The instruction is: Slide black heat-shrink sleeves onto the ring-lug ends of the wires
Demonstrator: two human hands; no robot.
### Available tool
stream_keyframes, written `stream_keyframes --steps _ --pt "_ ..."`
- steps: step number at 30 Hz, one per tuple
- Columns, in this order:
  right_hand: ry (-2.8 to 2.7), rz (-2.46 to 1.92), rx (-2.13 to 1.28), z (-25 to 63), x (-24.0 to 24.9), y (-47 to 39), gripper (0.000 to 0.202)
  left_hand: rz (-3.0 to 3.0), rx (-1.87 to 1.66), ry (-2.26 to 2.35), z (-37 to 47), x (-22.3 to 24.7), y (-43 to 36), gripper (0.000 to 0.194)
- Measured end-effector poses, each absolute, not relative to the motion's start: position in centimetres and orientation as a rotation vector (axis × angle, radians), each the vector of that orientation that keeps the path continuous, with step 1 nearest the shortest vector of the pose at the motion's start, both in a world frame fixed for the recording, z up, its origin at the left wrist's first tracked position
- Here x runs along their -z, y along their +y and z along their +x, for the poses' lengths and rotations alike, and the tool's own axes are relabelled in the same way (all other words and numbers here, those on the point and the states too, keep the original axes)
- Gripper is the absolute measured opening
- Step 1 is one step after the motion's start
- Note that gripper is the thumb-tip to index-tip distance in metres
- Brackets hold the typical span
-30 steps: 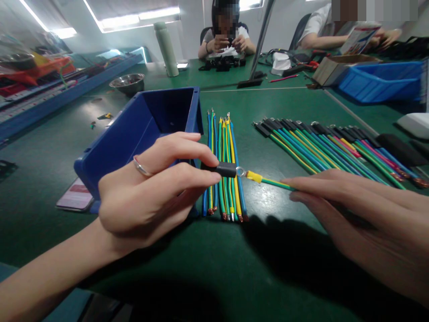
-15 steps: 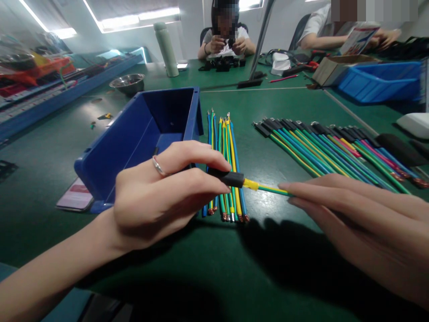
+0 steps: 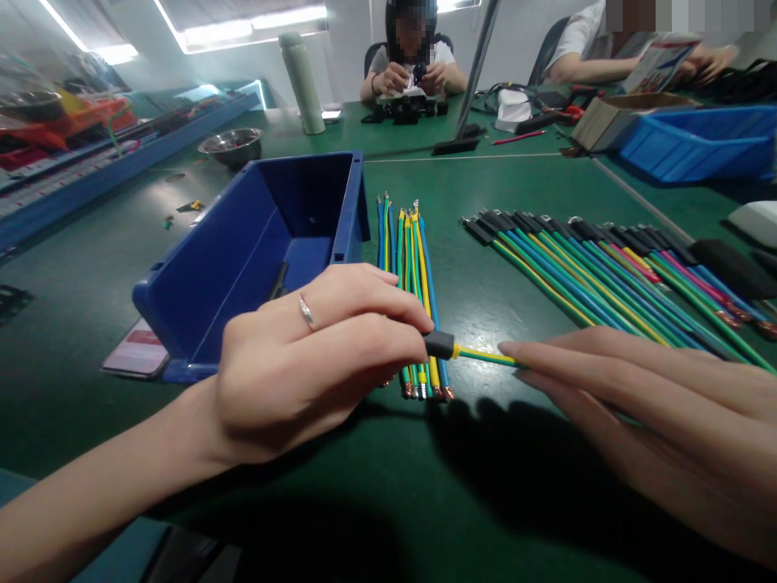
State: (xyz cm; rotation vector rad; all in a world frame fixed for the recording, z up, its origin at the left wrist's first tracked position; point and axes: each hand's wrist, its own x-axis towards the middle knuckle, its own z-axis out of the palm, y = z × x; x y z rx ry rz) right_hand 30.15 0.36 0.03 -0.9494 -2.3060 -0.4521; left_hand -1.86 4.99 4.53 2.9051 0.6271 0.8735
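Observation:
My left hand pinches a black sleeve between thumb and fingers. A green-and-yellow wire runs out of the sleeve's right end, and a small bit of yellow shows at the sleeve's mouth. The fingertips of my right hand are closed on that wire, to the right of the sleeve. Behind my left fingers lies a small row of blue, green and yellow wires with bare copper at the near ends. A larger row of wires with black-sleeved ends lies to the right.
A dark blue bin with a few black pieces stands left, beside a phone-like flat object. Farther back are a metal bowl, a pale green bottle, a stand's base and a bright blue bin. Two people sit across the table.
The black sleeve has slid right along the wire, covering most of the yellow part that showed before. My left hand has moved right and slightly down with it; my right hand keeps its pinch.

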Motion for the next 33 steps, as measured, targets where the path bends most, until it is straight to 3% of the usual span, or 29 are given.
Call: stream_keyframes --steps 5,9,14,21,33 --pt "-2.371 -0.926 0.443 29.9 -0.7 0.6 0.037 2.873 -0.961 0.681 -0.8 -3.9 4.8 0.016" --pt "-2.362 -0.92 0.502 30.2 -0.8 0.7 0.031 2.983 -1.041 0.732 -0.9 -3.8 5.5 0.034" --pt "-2.357 -0.937 0.521 30.4 -0.7 0.7 0.03 2.964 -1.065 0.68 -1.2 -3.8 6.2 0.011" --pt "-2.348 -0.918 0.555 30.5 -0.9 0.8 0.043 2.919 -1.017 0.689 -1.0 -3.9 6.0 0.01" --pt "-2.368 -0.959 0.502 30.4 -0.8 0.8 0.041 3.0 -0.952 0.618 -1.0 -3.7 6.3 0.01"
